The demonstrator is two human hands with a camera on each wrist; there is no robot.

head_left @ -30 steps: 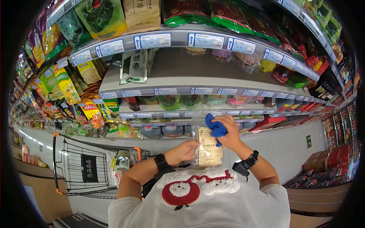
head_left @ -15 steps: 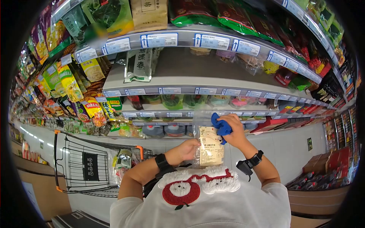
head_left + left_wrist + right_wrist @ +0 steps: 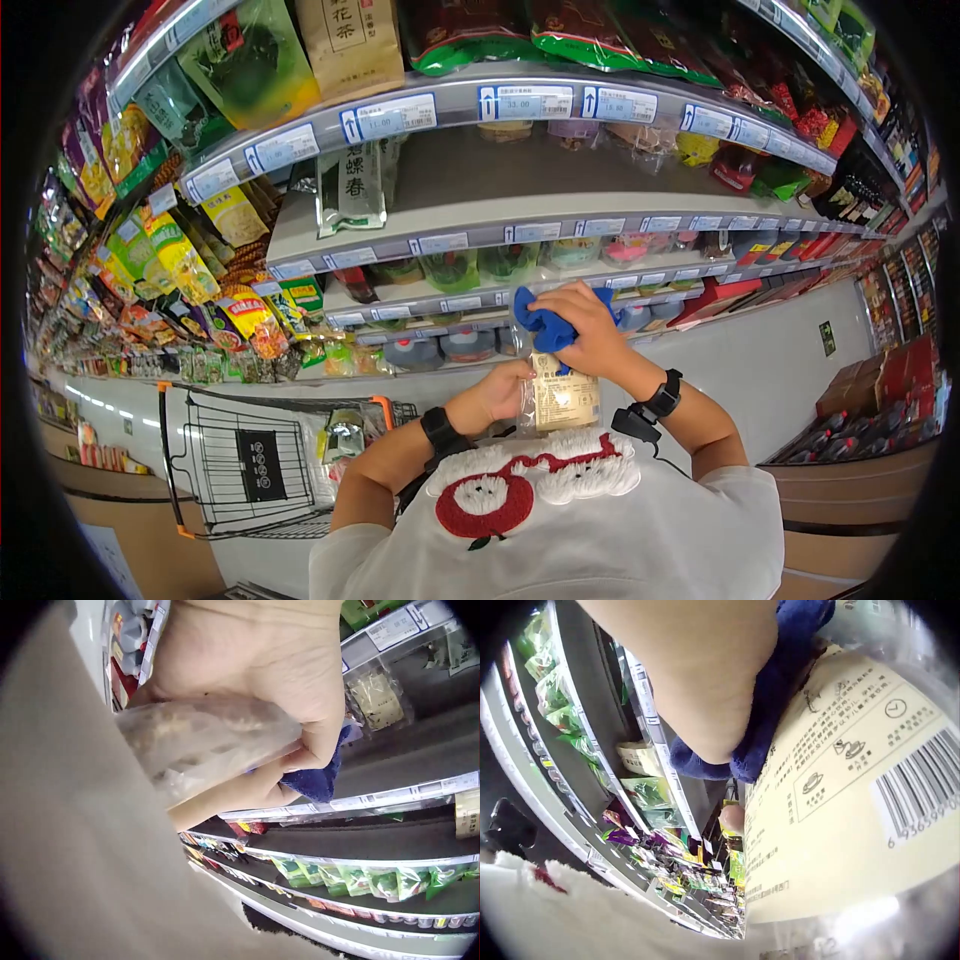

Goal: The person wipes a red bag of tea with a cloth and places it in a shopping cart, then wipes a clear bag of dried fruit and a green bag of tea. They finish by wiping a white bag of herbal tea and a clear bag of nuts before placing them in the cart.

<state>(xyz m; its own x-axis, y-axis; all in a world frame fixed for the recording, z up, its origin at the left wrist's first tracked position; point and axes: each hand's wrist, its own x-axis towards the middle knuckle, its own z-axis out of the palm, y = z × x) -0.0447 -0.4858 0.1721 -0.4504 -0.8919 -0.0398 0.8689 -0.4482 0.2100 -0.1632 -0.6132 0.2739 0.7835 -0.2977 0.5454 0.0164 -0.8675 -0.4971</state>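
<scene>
A clear plastic bag with a cream printed label [image 3: 566, 398] is held upright in front of the chest. My left hand [image 3: 503, 389] grips its left edge, thumb on the front. In the left wrist view the bag's back [image 3: 217, 739] looks cloudy, with pale contents behind the plastic. My right hand [image 3: 590, 325] clutches a crumpled blue cloth [image 3: 543, 328] against the bag's upper part, hiding the top of the label. Up close in the right wrist view, the cloth [image 3: 759, 735] lies along the label's edge, near printed text and a barcode [image 3: 922, 784].
Store shelves [image 3: 460, 205] with price tags and packaged goods curve across the front. A black wire shopping cart [image 3: 262, 465] with several packages stands at the left. Hanging bags [image 3: 165, 250] line the left side, and cartons with bottles [image 3: 860, 400] stand at the right.
My right hand has moved the blue cloth left across the bag's upper part, and it now covers more of the label's top. The left hand keeps its hold. The head view has tilted slightly.
</scene>
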